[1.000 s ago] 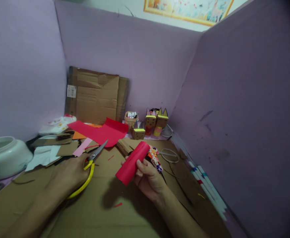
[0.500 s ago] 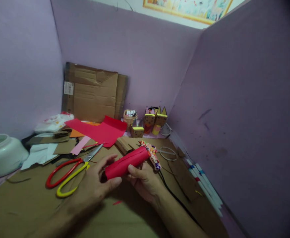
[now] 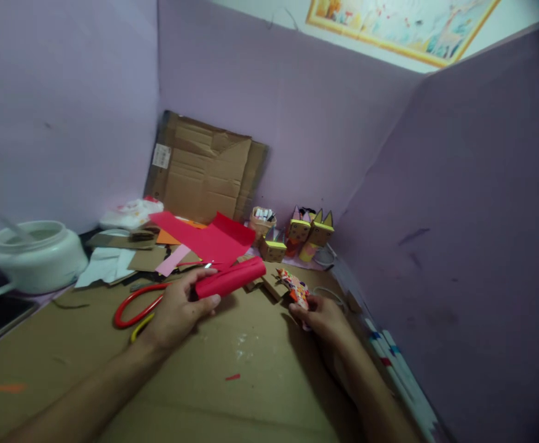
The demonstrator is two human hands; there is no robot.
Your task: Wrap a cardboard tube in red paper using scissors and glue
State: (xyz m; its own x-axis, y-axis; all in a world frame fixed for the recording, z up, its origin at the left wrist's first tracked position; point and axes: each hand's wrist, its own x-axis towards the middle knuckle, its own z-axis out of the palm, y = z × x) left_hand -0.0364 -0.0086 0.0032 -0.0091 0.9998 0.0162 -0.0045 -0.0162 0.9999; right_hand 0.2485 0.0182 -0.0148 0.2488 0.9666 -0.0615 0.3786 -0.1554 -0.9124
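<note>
My left hand (image 3: 181, 306) is closed round one end of a red paper-covered tube (image 3: 235, 277), held tilted above the cardboard. On the right, my right hand (image 3: 327, 317) grips the handle of a hot glue gun (image 3: 296, 287) with a colourful floral pattern, its tip pointing up and left. Beneath and behind my left hand lie scissors (image 3: 133, 307) with one red and one yellow handle; my hand and the tube hide most of the blades. A small red paper scrap (image 3: 233, 376) rests on the cardboard between my forearms.
A cardboard sheet (image 3: 172, 394) covers the table. Red paper (image 3: 226, 237) and a pink strip (image 3: 173, 259) lie behind. Several cat-eared box figures (image 3: 299, 230) stand at the back near a basket (image 3: 263, 223) of pens. At left is a white pot (image 3: 43, 261); at right, white sticks (image 3: 403, 369).
My right hand has let go of the red tube and taken hold of the glue gun. The tube stays in my left hand. The camera view has shifted left.
</note>
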